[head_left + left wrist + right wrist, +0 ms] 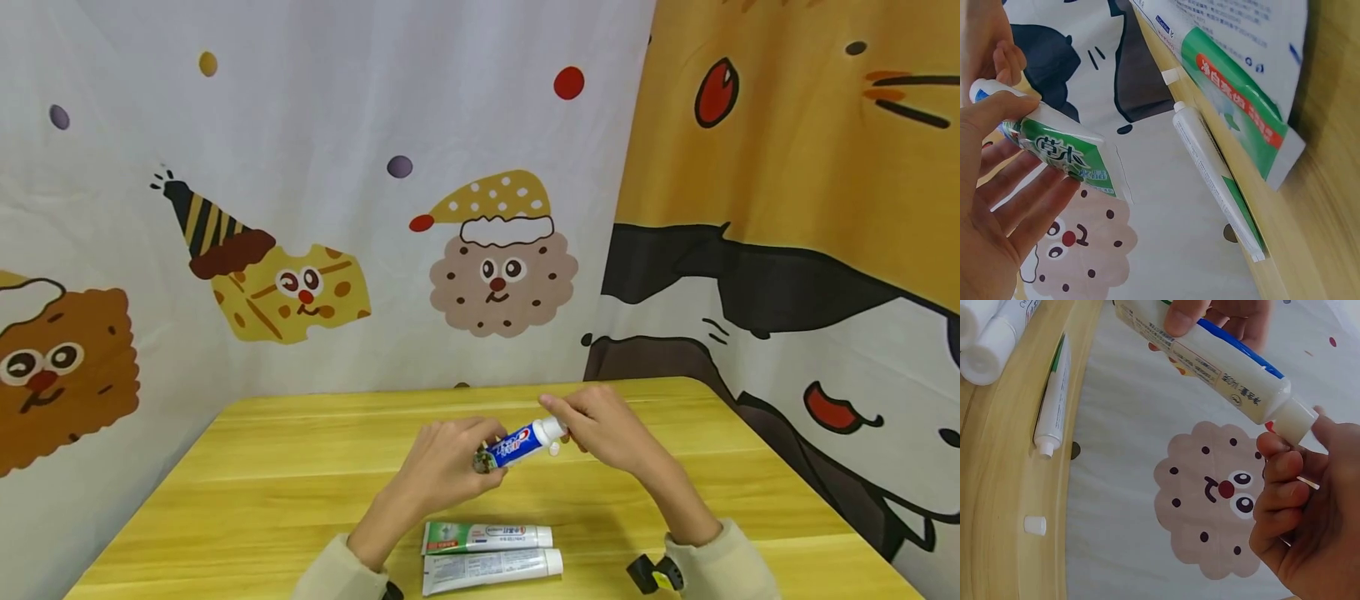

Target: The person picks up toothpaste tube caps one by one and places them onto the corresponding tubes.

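My left hand [448,460] holds a blue, white and green toothpaste tube [516,446] by its body, thumb on one side and fingers on the other. The tube slants up to the right above the table. At its white cap [1294,420] is my right hand [606,427], with thumb and curled fingers pinching the cap. In the wrist views, a white toothpaste tube [1210,172] with a green end lies on the table, its narrow nozzle bare. A small loose white cap [1035,525] rests near that nozzle.
Nearer the front of the wooden table [262,492], a green-and-white toothpaste tube [495,537] and a white printed toothpaste tube [491,571] lie side by side, caps to the right. A cartoon-printed curtain [390,100] hangs behind the table and along its sides.
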Demonstrator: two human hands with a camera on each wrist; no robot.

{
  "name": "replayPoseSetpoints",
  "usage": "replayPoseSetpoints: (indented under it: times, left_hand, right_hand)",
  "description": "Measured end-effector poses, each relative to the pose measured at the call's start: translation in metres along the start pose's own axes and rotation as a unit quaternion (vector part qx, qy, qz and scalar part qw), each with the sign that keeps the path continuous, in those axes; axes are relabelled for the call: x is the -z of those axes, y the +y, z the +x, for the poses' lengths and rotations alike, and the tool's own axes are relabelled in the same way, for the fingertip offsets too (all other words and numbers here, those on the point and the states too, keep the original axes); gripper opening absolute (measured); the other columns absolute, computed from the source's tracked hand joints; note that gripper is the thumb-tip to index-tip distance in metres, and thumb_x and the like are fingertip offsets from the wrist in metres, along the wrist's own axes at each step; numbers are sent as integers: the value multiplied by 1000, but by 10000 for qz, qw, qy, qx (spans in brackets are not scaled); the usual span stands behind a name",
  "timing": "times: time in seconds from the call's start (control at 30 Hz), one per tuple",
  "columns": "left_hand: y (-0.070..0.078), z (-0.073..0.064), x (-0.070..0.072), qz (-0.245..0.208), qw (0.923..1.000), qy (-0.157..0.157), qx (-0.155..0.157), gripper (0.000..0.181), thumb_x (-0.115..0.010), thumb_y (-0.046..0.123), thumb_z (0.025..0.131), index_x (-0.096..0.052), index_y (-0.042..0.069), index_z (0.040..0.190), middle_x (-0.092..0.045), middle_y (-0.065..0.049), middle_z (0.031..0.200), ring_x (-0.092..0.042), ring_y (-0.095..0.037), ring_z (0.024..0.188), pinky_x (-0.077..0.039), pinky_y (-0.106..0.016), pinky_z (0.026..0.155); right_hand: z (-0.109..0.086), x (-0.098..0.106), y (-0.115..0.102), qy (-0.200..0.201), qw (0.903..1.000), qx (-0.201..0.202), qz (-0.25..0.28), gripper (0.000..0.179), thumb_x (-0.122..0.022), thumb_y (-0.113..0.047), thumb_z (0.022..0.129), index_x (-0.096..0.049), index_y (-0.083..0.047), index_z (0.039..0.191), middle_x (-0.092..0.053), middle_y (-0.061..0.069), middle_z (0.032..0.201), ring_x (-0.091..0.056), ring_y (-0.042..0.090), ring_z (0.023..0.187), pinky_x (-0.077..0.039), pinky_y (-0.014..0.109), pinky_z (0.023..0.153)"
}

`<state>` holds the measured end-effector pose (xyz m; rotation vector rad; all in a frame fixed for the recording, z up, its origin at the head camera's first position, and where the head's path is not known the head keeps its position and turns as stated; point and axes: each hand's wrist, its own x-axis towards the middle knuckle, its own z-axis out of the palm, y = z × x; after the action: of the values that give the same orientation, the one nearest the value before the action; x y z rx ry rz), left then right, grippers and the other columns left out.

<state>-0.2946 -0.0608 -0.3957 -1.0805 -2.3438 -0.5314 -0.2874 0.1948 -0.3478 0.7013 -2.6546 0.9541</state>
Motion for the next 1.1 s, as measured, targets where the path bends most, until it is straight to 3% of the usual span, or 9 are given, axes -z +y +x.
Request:
replayPoseSetpoints:
  times: [0.17, 0.33, 0.63, 0.87, 1.1]
  left_hand:
    - [0, 0, 1, -71, 9999, -19, 82, 29, -85, 28, 80, -70, 21, 104, -75, 9, 91, -55, 3, 64, -39, -12, 54]
    - [1, 0, 2, -114, 9998, -49, 141, 29, -84, 29, 82, -70, 22, 106, -75, 10, 92, -56, 3, 65, -39, -13, 53]
    - [2, 0, 0, -59, 9999, -92, 91, 31, -84, 31, 84, -70, 20, 108, -75, 9, 92, -56, 4, 65, -38, -10, 53]
    - [0, -1, -1, -110, 9998, -58, 166, 30, -85, 29, 83, -70, 19, 107, -75, 7, 92, -55, 4, 64, -38, -11, 52]
    - [0, -1, -2, -181, 9995, -171, 206, 30, -84, 30, 84, -69, 20, 108, -75, 8, 92, -54, 4, 64, -39, -12, 53]
  right_hand:
    - [-3, 2, 0, -204, 9996, 108, -164, 47, -51, -45, 107, -70, -22, 70, -54, -8, 52, -47, 9, 43, -38, 25, 46]
    - [-5, 5, 2, -385, 9986, 240, -282, 38, -58, -43, 103, -68, -25, 71, -50, -11, 51, -47, 8, 44, -39, 25, 47]
    - [-4, 0, 2, -52, 9999, 7, -146, 33, -60, -49, 102, -62, -24, 81, -53, -6, 56, -52, 11, 49, -43, 27, 48]
    - [-2, -2, 0, -230, 9990, 118, -356, 45, -52, -48, 106, -57, -25, 68, -54, -6, 55, -49, 9, 48, -41, 26, 49]
    - [-2, -1, -1, -472, 9968, 0, -639, 41, -56, -50, 103, -61, -26, 71, -52, -12, 54, -49, 8, 48, -41, 25, 51]
